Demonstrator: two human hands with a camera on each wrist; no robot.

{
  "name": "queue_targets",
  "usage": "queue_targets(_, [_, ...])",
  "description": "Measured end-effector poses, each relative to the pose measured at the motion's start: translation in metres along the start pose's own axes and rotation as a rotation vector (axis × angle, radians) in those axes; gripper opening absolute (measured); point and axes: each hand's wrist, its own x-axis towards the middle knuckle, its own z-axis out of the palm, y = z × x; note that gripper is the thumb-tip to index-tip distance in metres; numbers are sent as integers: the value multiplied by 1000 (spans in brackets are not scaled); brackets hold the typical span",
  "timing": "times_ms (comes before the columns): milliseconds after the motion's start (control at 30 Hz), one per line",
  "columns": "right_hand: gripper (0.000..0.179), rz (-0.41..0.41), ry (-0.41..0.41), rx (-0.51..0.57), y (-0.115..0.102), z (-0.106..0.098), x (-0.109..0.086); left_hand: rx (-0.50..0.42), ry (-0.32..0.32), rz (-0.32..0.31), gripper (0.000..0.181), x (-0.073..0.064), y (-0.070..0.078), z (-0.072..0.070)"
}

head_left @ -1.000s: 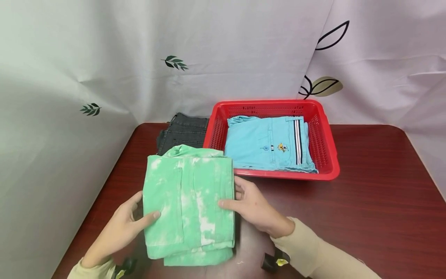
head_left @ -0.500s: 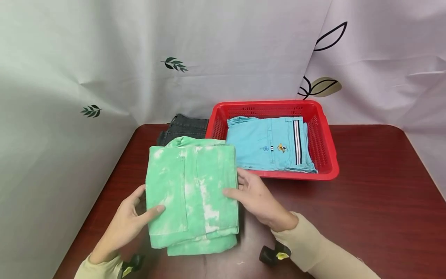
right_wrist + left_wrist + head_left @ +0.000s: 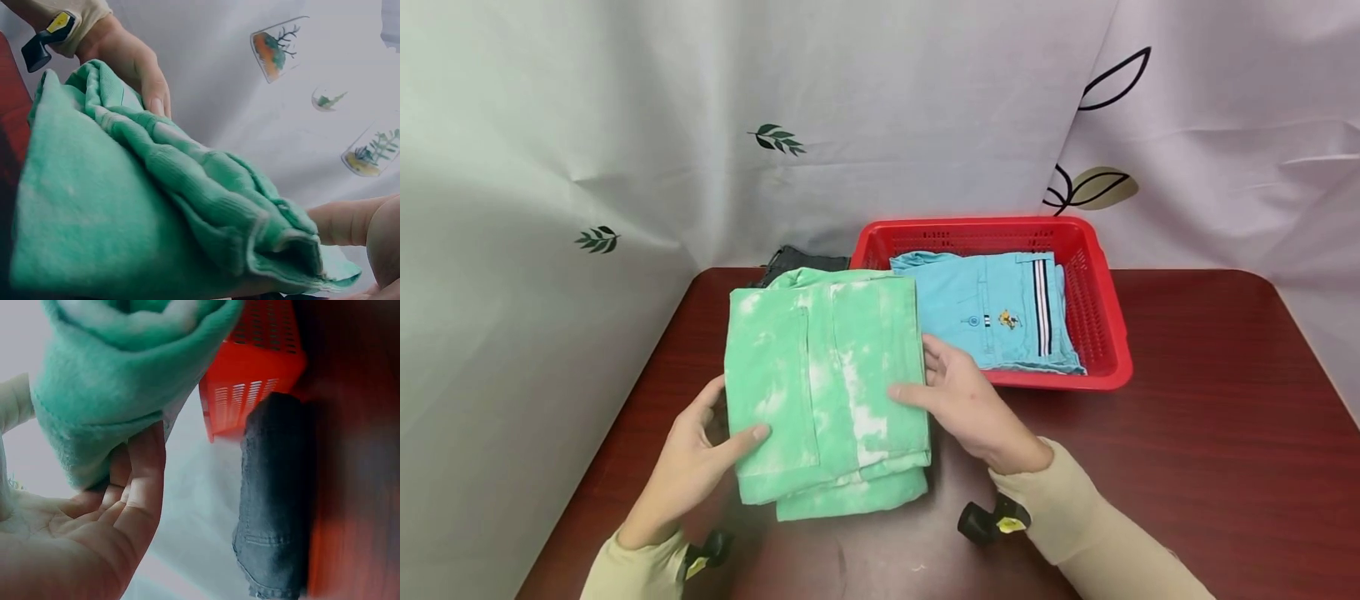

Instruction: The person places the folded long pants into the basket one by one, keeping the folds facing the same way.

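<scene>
Between my two hands is a folded pair of green tie-dye pants [image 3: 827,383] with white blotches, raised over the table. My left hand [image 3: 692,458] grips its left edge, thumb on top and fingers underneath, as the left wrist view also shows. On the opposite edge my right hand [image 3: 973,408] pinches the fold, thumb on top. The bundle overlaps the near left corner of a red plastic basket [image 3: 1105,333] in the head view. Folded light blue pants [image 3: 955,304] with a striped waistband lie inside that basket.
Folded dark grey jeans [image 3: 272,500] lie on the table left of the basket, mostly hidden by the green bundle in the head view. The dark red wooden table [image 3: 1210,400] extends to the right. A pale curtain [image 3: 880,108] hangs behind.
Both hands have carried the green pants away from me and slightly right, toward the basket, covering more of the dark jeans. The basket and blue pants have stayed put.
</scene>
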Motion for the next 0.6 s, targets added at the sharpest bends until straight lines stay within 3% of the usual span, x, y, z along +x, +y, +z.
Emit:
queue_targets(367, [72, -51, 19, 40, -10, -10, 4, -30, 51, 15, 66, 13, 8, 11])
queue_targets(600, [71, -52, 112, 24, -14, -15, 8, -76, 89, 55, 69, 21, 14, 19])
